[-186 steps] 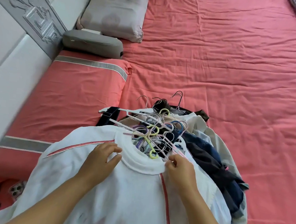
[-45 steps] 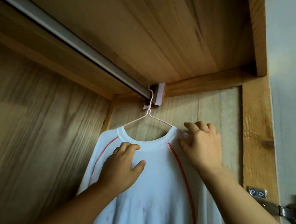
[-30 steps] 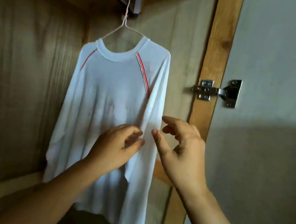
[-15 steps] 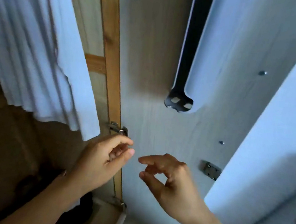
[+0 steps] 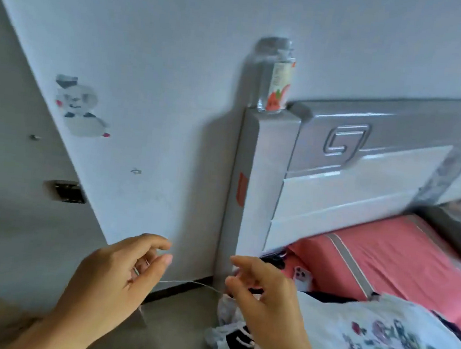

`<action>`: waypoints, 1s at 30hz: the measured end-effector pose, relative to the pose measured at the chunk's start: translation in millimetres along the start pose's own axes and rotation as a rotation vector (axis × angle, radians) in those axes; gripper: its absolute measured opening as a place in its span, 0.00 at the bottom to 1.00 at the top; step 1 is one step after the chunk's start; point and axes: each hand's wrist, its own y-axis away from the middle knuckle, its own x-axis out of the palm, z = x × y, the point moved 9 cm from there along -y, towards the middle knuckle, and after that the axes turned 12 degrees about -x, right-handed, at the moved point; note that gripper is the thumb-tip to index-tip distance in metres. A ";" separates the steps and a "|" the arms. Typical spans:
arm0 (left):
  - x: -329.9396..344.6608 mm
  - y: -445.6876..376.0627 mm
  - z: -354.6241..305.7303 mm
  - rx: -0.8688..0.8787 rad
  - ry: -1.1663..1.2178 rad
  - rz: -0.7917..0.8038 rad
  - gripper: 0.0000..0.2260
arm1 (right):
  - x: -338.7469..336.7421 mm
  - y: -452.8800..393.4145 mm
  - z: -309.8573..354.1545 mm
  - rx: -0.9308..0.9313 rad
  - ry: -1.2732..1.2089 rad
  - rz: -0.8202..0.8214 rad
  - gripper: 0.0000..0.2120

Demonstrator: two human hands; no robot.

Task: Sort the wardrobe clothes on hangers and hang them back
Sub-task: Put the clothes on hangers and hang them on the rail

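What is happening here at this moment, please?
A person stands beside a bed with a pink sheet. A thin pale thread stretches between the left hand and the right hand; both seem to pinch it, though blur makes this uncertain. No hanger or wardrobe is in view. A printed white garment lies on the bed, a phone sits near the headboard, and a clear bottle stands on the headboard post.

bottle (image 5: pixel 276 77) label too blurred to read, printed white garment (image 5: pixel 376 343) lettering illegible
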 end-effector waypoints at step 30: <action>465.1 51.2 -301.1 0.515 -0.018 1.013 0.02 | -325.7 348.8 -183.5 1.010 0.398 -1.017 0.10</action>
